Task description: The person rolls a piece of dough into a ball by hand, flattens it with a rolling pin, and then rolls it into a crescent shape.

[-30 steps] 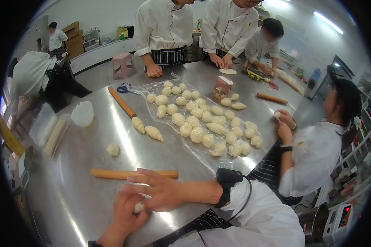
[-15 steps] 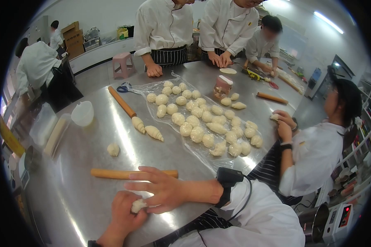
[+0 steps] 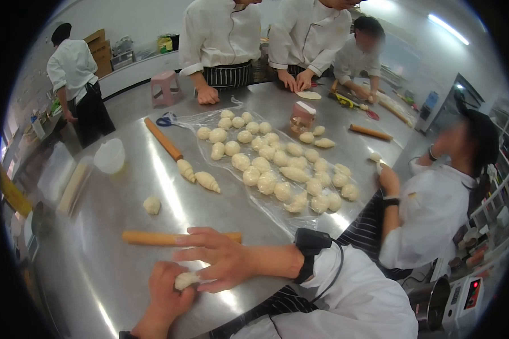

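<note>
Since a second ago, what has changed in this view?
The left hand and right hand have parted slightly, baring more of the dough piece still in the left. The co-worker at right has raised an arm toward the head. The near rolling pin and dough balls stayed put.

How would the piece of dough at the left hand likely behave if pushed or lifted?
The dough is probably soft and easily dented, as its surface looks lumpy. It's likely light, being small beside the left hand. Its uneven outline suggests it would roll poorly.
</note>
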`<state>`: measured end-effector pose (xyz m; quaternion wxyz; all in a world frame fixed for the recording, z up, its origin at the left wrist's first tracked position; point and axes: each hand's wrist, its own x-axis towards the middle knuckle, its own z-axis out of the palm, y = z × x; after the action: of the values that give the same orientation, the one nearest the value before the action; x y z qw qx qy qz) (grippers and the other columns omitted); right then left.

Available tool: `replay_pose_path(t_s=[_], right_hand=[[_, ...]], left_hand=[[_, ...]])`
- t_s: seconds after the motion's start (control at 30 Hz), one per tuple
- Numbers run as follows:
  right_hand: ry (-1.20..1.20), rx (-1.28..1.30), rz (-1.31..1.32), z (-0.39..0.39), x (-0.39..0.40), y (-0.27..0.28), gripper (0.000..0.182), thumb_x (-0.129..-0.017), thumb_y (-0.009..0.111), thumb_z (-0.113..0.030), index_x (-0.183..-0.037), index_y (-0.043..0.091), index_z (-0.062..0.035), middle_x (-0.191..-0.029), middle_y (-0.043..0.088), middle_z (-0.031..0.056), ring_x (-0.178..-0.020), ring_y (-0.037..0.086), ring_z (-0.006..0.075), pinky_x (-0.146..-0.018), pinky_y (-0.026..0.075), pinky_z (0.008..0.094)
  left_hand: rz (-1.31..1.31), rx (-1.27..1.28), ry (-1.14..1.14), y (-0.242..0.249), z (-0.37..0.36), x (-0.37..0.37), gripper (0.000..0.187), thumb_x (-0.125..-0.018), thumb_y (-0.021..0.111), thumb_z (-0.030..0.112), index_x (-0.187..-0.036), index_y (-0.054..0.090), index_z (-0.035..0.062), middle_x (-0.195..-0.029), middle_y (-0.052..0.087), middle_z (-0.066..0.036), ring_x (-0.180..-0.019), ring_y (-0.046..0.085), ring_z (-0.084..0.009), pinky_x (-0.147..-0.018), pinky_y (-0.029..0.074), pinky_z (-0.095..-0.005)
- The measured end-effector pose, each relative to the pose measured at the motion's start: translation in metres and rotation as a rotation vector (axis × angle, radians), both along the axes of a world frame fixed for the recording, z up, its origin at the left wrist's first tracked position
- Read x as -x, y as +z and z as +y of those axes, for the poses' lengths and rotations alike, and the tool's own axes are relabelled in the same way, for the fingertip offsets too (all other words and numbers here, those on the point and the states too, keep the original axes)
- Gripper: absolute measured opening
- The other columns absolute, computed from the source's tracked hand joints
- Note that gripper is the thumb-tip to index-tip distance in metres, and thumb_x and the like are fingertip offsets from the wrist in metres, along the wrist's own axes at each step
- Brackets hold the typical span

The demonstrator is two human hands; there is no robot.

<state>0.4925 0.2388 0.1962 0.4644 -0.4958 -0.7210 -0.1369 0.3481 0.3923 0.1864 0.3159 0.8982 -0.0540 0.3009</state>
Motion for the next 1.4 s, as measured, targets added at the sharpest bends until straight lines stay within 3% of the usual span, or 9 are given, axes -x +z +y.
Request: replay_pose_path(t_s=[0.13, 0.2, 0.4, 0.5, 0.6, 0.87, 1.17, 1.3, 1.4], right_hand=[[0.008, -0.081, 0.002, 0.003, -0.005, -0.006, 0.023, -0.061, 0.076, -0.02, -0.062, 0.056, -0.0081, -0.127, 0.047, 0.0178, -0.125, 0.038, 0.0407, -0.099, 0.031, 0.0572], [0.017, -0.122, 0.024, 0.003, -0.006, -0.008, 0.024, -0.059, 0.075, -0.019, -0.056, 0.054, -0.0074, -0.125, 0.047, 0.0187, -0.122, 0.038, 0.0421, -0.096, 0.032, 0.0582], [0.103, -0.169, 0.076, 0.004, -0.009, -0.005, 0.028, -0.058, 0.076, -0.019, -0.056, 0.051, -0.0068, -0.12, 0.047, 0.0197, -0.114, 0.041, 0.0449, -0.088, 0.036, 0.0573], [0.058, -0.179, 0.125, 0.003, -0.007, 0.0, 0.024, -0.059, 0.076, -0.019, -0.066, 0.056, -0.0069, -0.112, 0.051, 0.0162, -0.11, 0.046, 0.0394, -0.086, 0.038, 0.0544], [0.017, -0.012, 0.118, 0.004, -0.011, -0.005, 0.024, -0.062, 0.074, -0.018, -0.077, 0.058, -0.0073, -0.102, 0.055, 0.0112, -0.102, 0.052, 0.0327, -0.084, 0.041, 0.0482], [-0.102, 0.251, 0.052, 0.006, -0.017, -0.004, 0.032, -0.064, 0.075, -0.018, -0.093, 0.063, -0.0099, -0.1, 0.061, 0.0039, -0.088, 0.059, 0.022, -0.074, 0.045, 0.0346], [-0.036, 0.341, 0.182, 0.004, -0.012, 0.003, 0.043, -0.068, 0.077, -0.018, -0.105, 0.059, -0.0062, -0.117, 0.055, 0.0097, -0.098, 0.055, 0.0296, -0.083, 0.045, 0.0388], [0.048, 0.379, 0.269, 0.003, -0.019, -0.001, 0.057, -0.067, 0.078, -0.018, -0.116, 0.053, -0.0022, -0.128, 0.047, 0.0141, -0.109, 0.048, 0.0339, -0.091, 0.041, 0.0415], [0.094, 0.414, 0.354, 0.004, -0.02, -0.001, 0.062, -0.066, 0.078, -0.017, -0.119, 0.05, -0.0005, -0.132, 0.044, 0.0153, -0.115, 0.044, 0.035, -0.095, 0.039, 0.0417]], left_hand=[[-0.022, -0.047, -0.061, -0.01, 0.008, -0.002, 0.025, -0.065, 0.06, 0.002, -0.09, 0.055, 0.003, -0.084, 0.053, -0.013, -0.073, 0.053, -0.029, -0.064, 0.044, -0.0359], [0.142, -0.059, -0.022, 0.004, 0.009, 0.003, 0.025, -0.084, 0.057, 0.018, -0.099, 0.061, -0.0012, -0.093, 0.063, -0.017, -0.088, 0.061, -0.0323, -0.079, 0.047, -0.038], [0.15, 0.059, 0.036, 0.002, 0.007, 0.0, 0.024, -0.076, 0.057, 0.007, -0.1, 0.059, -0.0001, -0.092, 0.061, -0.017, -0.081, 0.058, -0.0327, -0.077, 0.046, -0.0386], [0.074, 0.023, 0.021, -0.003, 0.008, -0.004, 0.021, -0.08, 0.06, 0.011, -0.097, 0.059, -0.0009, -0.09, 0.061, -0.013, -0.079, 0.057, -0.0264, -0.074, 0.046, -0.0348], [-0.014, 0.1, -0.039, -0.022, 0.012, -0.009, 0.026, -0.069, 0.062, 0.005, -0.094, 0.055, 0.0022, -0.087, 0.053, -0.014, -0.077, 0.053, -0.0281, -0.066, 0.044, -0.0357], [0.137, 0.081, -0.063, -0.006, 0.01, -0.009, 0.045, -0.068, 0.076, 0.006, -0.109, 0.059, 0.0029, -0.106, 0.055, -0.013, -0.091, 0.058, -0.0283, -0.073, 0.051, -0.0343], [0.157, 0.158, -0.038, -0.004, 0.008, -0.004, 0.05, -0.066, 0.08, 0.013, -0.109, 0.057, 0.0035, -0.107, 0.054, -0.012, -0.085, 0.06, -0.0248, -0.068, 0.051, -0.0312], [0.129, 0.376, -0.08, -0.012, 0.01, -0.003, 0.046, -0.071, 0.075, 0.007, -0.112, 0.054, 0.0035, -0.105, 0.054, -0.013, -0.086, 0.058, -0.0243, -0.07, 0.049, -0.0308], [0.078, 0.268, -0.094, -0.009, 0.016, -0.005, 0.041, -0.073, 0.069, 0.003, -0.111, 0.054, 0.0032, -0.104, 0.054, -0.014, -0.088, 0.058, -0.0256, -0.074, 0.048, -0.0323]])
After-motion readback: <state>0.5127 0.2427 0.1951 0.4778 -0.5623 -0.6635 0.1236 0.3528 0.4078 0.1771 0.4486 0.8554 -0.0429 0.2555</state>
